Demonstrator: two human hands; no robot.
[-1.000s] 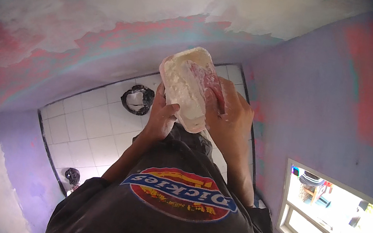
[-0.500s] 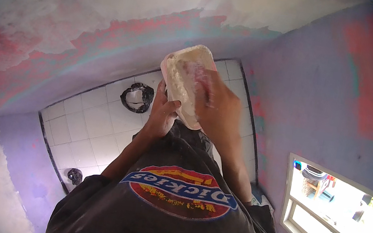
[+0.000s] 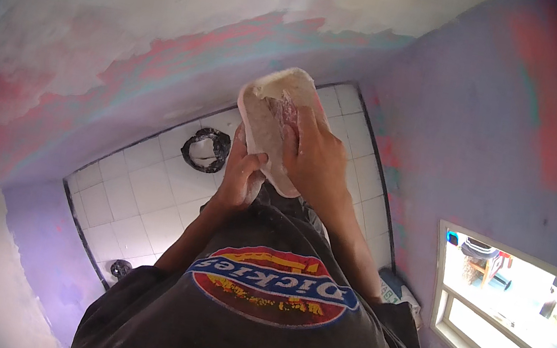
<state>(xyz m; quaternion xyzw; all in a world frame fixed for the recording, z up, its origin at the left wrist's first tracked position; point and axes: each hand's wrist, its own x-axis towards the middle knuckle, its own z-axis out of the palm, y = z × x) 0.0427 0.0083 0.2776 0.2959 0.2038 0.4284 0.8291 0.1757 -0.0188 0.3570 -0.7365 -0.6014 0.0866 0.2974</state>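
Note:
My left hand (image 3: 241,177) grips a pale pink rectangular tray (image 3: 243,104) by its near left side, the thumb over the rim. Whitish paste (image 3: 257,131) coats the inside of the tray. In my right hand (image 3: 322,165), closed fingers hold a flat reddish scraper (image 3: 289,113) smeared with white. Its blade lies in the tray, against the paste. The fingers hide part of the scraper and the tray's right side.
Below, on the white tiled floor (image 3: 157,195), sits an opened black plastic bag (image 3: 188,152) with white material inside. A smaller black bundle (image 3: 121,268) lies farther left. Patchy painted walls (image 3: 439,126) rise ahead and at right, with a window (image 3: 441,320) at lower right.
My right hand has shifted slightly within the tray, and the scraper shows more clearly. The paste looks spread thinner at the near left. My left hand keeps its grip.

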